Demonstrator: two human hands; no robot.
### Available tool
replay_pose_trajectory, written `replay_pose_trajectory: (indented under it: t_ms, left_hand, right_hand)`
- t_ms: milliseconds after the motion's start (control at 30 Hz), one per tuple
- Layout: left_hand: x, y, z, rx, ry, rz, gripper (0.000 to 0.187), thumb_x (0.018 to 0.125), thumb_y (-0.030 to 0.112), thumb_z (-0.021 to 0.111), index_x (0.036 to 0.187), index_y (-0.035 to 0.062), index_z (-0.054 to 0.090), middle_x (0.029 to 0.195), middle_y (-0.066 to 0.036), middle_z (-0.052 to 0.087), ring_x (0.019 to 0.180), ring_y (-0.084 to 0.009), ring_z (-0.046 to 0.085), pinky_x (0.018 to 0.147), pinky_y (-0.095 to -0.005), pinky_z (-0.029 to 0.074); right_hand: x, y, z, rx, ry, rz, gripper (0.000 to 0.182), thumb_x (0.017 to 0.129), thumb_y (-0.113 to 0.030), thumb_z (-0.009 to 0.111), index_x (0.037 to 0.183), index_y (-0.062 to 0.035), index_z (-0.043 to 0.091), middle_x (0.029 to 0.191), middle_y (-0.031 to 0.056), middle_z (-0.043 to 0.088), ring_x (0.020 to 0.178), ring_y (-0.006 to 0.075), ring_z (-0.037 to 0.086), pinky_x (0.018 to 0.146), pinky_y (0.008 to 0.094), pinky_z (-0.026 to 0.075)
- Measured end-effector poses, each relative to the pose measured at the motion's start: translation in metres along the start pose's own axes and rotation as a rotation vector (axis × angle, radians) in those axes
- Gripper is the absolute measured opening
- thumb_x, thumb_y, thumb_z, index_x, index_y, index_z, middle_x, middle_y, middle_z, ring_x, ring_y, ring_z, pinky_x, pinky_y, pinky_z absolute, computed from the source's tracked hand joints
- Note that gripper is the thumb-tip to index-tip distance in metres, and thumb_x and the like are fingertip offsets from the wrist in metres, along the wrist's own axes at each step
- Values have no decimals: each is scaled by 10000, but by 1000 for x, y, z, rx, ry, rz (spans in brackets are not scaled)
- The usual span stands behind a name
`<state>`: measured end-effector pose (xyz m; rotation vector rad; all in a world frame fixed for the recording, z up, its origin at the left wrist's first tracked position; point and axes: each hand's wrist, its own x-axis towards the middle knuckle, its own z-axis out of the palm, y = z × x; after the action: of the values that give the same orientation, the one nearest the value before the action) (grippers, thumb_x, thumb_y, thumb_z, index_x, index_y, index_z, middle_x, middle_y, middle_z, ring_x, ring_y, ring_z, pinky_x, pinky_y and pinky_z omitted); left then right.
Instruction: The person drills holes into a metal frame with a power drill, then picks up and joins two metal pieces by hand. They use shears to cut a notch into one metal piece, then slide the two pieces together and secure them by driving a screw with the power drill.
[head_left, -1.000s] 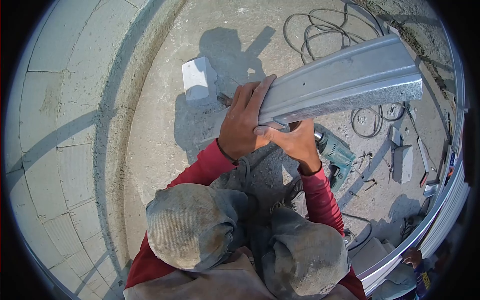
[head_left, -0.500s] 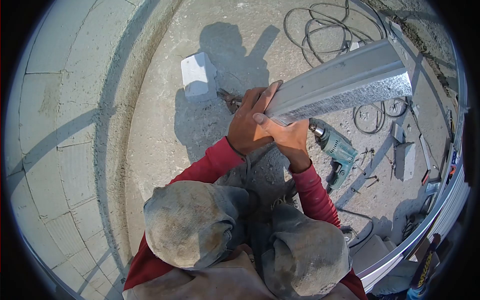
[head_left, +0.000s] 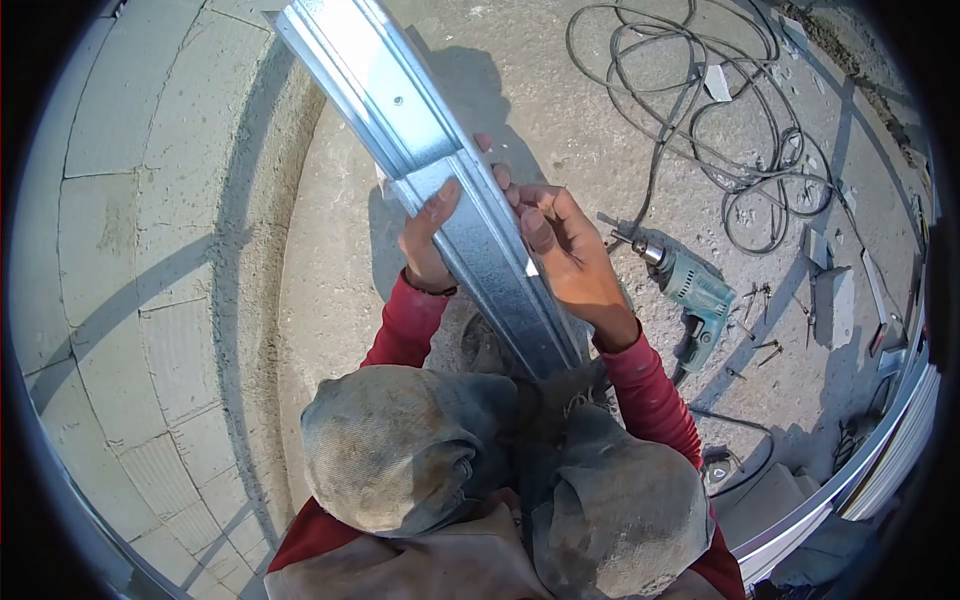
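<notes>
The metal channel (head_left: 470, 210) stands between the knees, its near end down at the floor (head_left: 330, 290), so both hands can steady it from opposite sides; left hand (head_left: 430, 245) is wrapped closed on its left edge, right hand (head_left: 565, 250) clasps its right edge; its long axis leans from near centre toward the far left; a drill (head_left: 695, 290) lies just right.

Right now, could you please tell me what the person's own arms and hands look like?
Both arms wear long red sleeves, the left sleeve and the right sleeve, each ending at the wrist. The left hand is bare, with a thin dark band at its wrist; the right hand is bare, ungloved.
</notes>
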<state>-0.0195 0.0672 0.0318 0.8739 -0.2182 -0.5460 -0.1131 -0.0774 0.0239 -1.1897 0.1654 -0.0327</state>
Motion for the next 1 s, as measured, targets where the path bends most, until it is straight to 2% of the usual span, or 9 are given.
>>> replay_pose_trajectory:
  t_ms: [100,233,300,400,667,733,867,900,1000]
  left_hand:
    - [-3,2,11,-25,9,40,758,885,402,579,1452,-57,375,1093,-214,603,974,-298,649,802,-409,570]
    - [-2,3,7,48,61,-12,748,916,398,578,1470,-52,356,1101,-213,602,973,-304,647,823,-416,567]
    - [0,-2,4,18,72,-31,698,931,352,570,1463,-53,366,1095,-204,605,977,-303,638,833,-413,557]
    - [0,-7,6,74,125,-30,623,969,290,553,1460,-55,381,1093,-189,616,986,-293,635,847,-405,548]
    - [-18,-28,-6,379,182,-33,525,1027,242,522,1450,-55,436,1086,-150,649,968,-222,655,835,-361,547]
    - [-18,-37,-6,381,220,-24,521,1029,255,517,1439,-60,452,1097,-148,653,973,-223,654,840,-354,544]
    - [-21,-44,-21,243,200,-166,388,1013,202,519,1281,-71,582,1183,-177,671,1044,-260,671,922,-385,545]
    - [-20,-43,-19,332,210,-181,506,993,253,515,1388,-63,480,1162,-180,645,1050,-264,656,931,-401,534]
    - [-22,-40,-12,305,172,-205,485,995,255,510,1360,-64,497,1167,-190,646,1084,-280,652,956,-420,532]
  right_hand:
    - [5,13,-21,159,-53,217,492,1056,-436,541,1290,-3,528,1078,125,639,984,203,637,920,335,493]
    - [3,3,-24,46,-144,212,648,994,-508,613,1322,36,491,1117,190,630,1044,260,642,942,369,495]
    - [-7,-22,-3,-543,-144,-36,852,866,-530,749,1363,83,427,1191,258,585,1113,358,628,981,426,486]
    - [-9,-4,14,-825,-38,-56,1097,712,-524,852,1451,100,334,1325,319,533,1205,410,590,1016,454,482]
    - [-18,32,8,-912,96,-134,1050,642,-480,906,1360,95,399,1247,292,546,1182,438,592,991,461,503]
    - [-21,22,4,-783,11,75,1013,641,-486,904,1325,97,437,1240,286,555,1165,438,601,972,457,510]
    - [-29,47,-2,-791,122,-124,928,657,-468,876,1274,85,458,1177,241,564,988,435,663,833,483,558]
    - [-28,47,-1,-784,118,-123,928,657,-468,876,1274,85,458,1177,241,564,988,435,663,833,483,558]
    - [-28,50,-3,-743,147,-130,918,641,-446,887,1263,78,461,1160,236,568,978,434,662,828,478,556]
